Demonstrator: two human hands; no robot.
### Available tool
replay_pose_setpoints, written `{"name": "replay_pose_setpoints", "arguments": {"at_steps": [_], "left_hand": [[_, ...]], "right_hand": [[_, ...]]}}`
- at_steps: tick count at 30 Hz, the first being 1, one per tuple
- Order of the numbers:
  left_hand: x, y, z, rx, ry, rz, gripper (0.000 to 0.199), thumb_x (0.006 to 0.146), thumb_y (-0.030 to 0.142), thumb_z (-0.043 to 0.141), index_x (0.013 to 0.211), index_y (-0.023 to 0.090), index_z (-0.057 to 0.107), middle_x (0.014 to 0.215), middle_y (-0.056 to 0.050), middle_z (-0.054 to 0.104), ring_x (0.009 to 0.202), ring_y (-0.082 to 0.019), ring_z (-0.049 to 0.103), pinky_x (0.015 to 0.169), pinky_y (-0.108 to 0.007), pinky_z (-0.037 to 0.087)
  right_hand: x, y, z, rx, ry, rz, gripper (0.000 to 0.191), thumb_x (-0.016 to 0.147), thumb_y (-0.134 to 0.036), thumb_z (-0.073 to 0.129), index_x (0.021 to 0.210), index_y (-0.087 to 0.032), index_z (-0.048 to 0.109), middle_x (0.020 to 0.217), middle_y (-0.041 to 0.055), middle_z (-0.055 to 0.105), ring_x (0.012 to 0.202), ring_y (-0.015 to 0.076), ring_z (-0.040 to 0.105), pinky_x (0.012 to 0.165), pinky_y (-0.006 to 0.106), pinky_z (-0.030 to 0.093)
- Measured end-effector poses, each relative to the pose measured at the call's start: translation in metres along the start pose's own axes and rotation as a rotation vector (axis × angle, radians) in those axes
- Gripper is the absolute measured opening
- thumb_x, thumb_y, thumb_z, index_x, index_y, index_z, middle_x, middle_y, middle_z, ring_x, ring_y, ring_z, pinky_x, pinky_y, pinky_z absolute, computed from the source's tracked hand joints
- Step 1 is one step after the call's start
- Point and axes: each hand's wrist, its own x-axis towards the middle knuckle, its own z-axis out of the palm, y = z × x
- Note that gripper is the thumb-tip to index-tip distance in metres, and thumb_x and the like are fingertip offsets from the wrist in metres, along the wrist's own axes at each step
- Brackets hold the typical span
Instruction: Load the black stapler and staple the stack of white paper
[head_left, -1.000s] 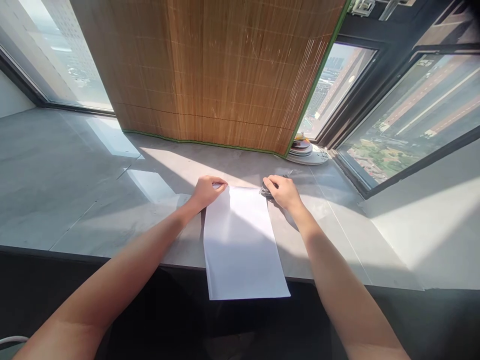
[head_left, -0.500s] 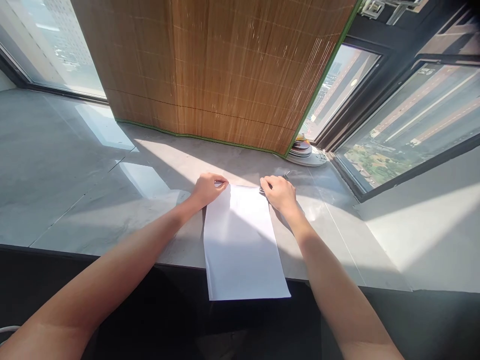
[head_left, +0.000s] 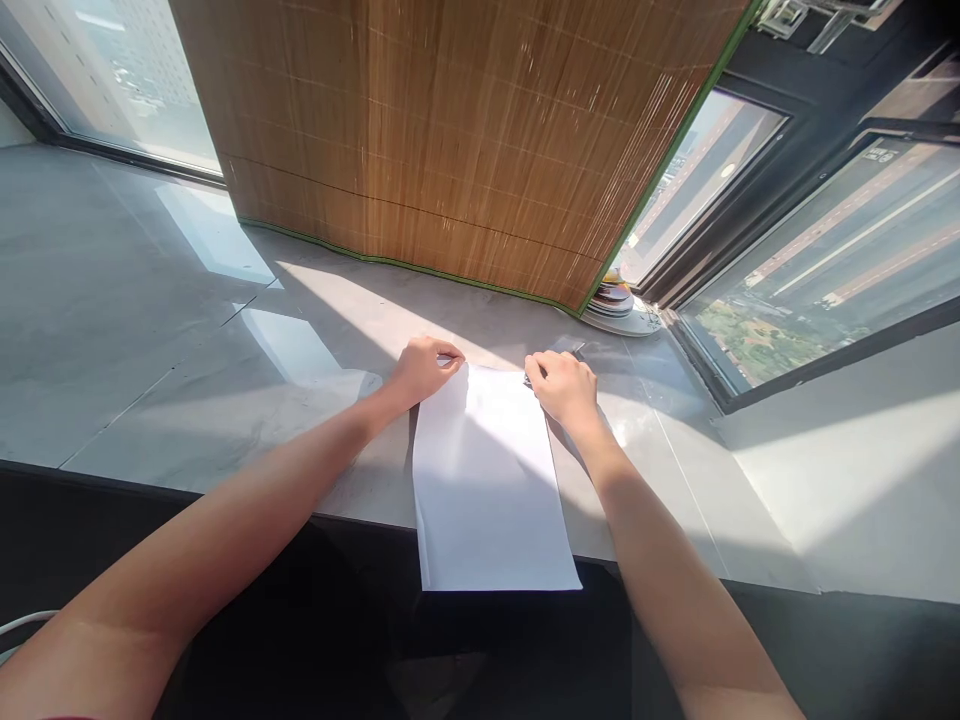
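Observation:
White paper lies on the grey stone sill, its near end reaching out past the front edge. My left hand is closed in a pinch on the paper's far left corner. At the far right corner, my right hand is curled round a small dark metallic object, mostly hidden by the fingers. A thin grey end of that object pokes out beyond the knuckles; its kind cannot be made out.
A brown bamboo blind with green edging hangs down to the sill behind my hands. Several stacked plates stand at the back right, beside dark-framed windows. A white wall closes off the right side.
The camera view has shifted and tilted slightly. Both hands keep their places at the paper's far corners, and the paper lies as before.

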Motion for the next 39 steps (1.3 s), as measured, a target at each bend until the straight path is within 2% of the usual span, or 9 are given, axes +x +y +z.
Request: {"name": "replay_pose_setpoints", "arguments": {"at_steps": [9, 14, 17, 19, 23, 26, 29, 34, 39], "left_hand": [[0.0, -0.003, 0.001, -0.032, 0.003, -0.011, 0.02, 0.091, 0.022, 0.066, 0.089, 0.022, 0.086, 0.1, -0.004, 0.086, 0.101, -0.025, 0.078, 0.102, -0.038, 0.061], [0.0, -0.008, 0.0, 0.017, -0.005, -0.004, 0.021, 0.093, 0.025, 0.065, 0.091, 0.023, 0.086, 0.102, -0.004, 0.085, 0.102, -0.026, 0.077, 0.103, -0.04, 0.06], [0.0, -0.009, -0.001, 0.028, -0.003, 0.004, 0.021, 0.095, 0.025, 0.064, 0.092, 0.024, 0.085, 0.101, -0.003, 0.085, 0.101, -0.026, 0.077, 0.101, -0.039, 0.06], [-0.001, -0.008, -0.002, 0.05, 0.008, -0.004, 0.021, 0.095, 0.025, 0.063, 0.093, 0.024, 0.084, 0.102, -0.004, 0.085, 0.102, -0.026, 0.077, 0.1, -0.039, 0.06], [-0.001, -0.009, -0.002, 0.119, 0.019, -0.028, 0.02, 0.096, 0.023, 0.06, 0.092, 0.023, 0.08, 0.102, -0.005, 0.084, 0.103, -0.026, 0.078, 0.096, -0.037, 0.06], [-0.001, -0.011, -0.001, 0.159, 0.018, -0.007, 0.018, 0.095, 0.02, 0.059, 0.09, 0.024, 0.076, 0.101, -0.006, 0.081, 0.103, -0.026, 0.077, 0.096, -0.037, 0.059], [-0.002, -0.012, 0.0, 0.198, 0.04, 0.017, 0.013, 0.091, 0.018, 0.062, 0.093, 0.023, 0.074, 0.102, -0.007, 0.074, 0.101, -0.025, 0.074, 0.098, -0.039, 0.058], [-0.002, -0.009, -0.002, 0.172, 0.107, -0.057, 0.012, 0.089, 0.019, 0.066, 0.099, 0.024, 0.068, 0.099, -0.006, 0.065, 0.097, -0.025, 0.069, 0.093, -0.039, 0.057], [0.004, -0.012, -0.004, 0.137, 0.213, -0.149, 0.007, 0.091, 0.028, 0.066, 0.092, 0.025, 0.06, 0.086, -0.002, 0.059, 0.084, -0.021, 0.064, 0.082, -0.033, 0.054]], "right_hand": [[-0.006, -0.006, 0.012, -0.104, -0.011, -0.112, 0.041, 0.111, -0.034, 0.036, 0.095, -0.021, 0.071, 0.107, 0.0198, 0.071, 0.107, 0.0365, 0.057, 0.093, 0.049, 0.034], [-0.004, 0.018, -0.002, 0.138, -0.041, -0.135, 0.032, 0.106, -0.05, 0.052, 0.121, -0.026, 0.067, 0.117, 0.0116, 0.073, 0.107, 0.0304, 0.063, 0.088, 0.04, 0.043], [-0.002, 0.039, -0.01, 0.252, -0.079, -0.154, 0.039, 0.097, -0.04, 0.066, 0.135, -0.03, 0.063, 0.123, 0.0074, 0.075, 0.105, 0.0272, 0.068, 0.083, 0.035, 0.046], [0.0, 0.048, -0.011, 0.228, -0.068, -0.077, 0.035, 0.095, -0.034, 0.067, 0.129, -0.031, 0.067, 0.117, 0.0066, 0.078, 0.101, 0.0274, 0.07, 0.081, 0.035, 0.046], [0.006, 0.05, -0.004, 0.167, 0.015, 0.171, 0.027, 0.095, -0.042, 0.069, 0.118, -0.027, 0.073, 0.104, 0.0109, 0.079, 0.092, 0.0309, 0.071, 0.078, 0.037, 0.046], [0.008, 0.04, -0.001, 0.302, 0.203, 0.215, 0.032, 0.095, -0.044, 0.068, 0.12, -0.023, 0.072, 0.105, 0.013, 0.08, 0.094, 0.0309, 0.071, 0.08, 0.037, 0.048], [0.004, 0.016, -0.001, 0.545, 0.309, 0.109, 0.034, 0.096, -0.046, 0.065, 0.117, -0.02, 0.074, 0.107, 0.0121, 0.08, 0.095, 0.0278, 0.071, 0.084, 0.036, 0.051], [-0.016, -0.032, -0.001, 0.767, 0.113, -0.068, 0.032, 0.096, -0.047, 0.066, 0.113, -0.022, 0.074, 0.106, 0.0082, 0.08, 0.093, 0.0252, 0.071, 0.084, 0.035, 0.053], [-0.03, -0.06, 0.011, 0.645, 0.004, -0.165, 0.019, 0.096, -0.038, 0.064, 0.11, -0.027, 0.073, 0.107, 0.0052, 0.078, 0.096, 0.0259, 0.07, 0.083, 0.035, 0.051]]}}
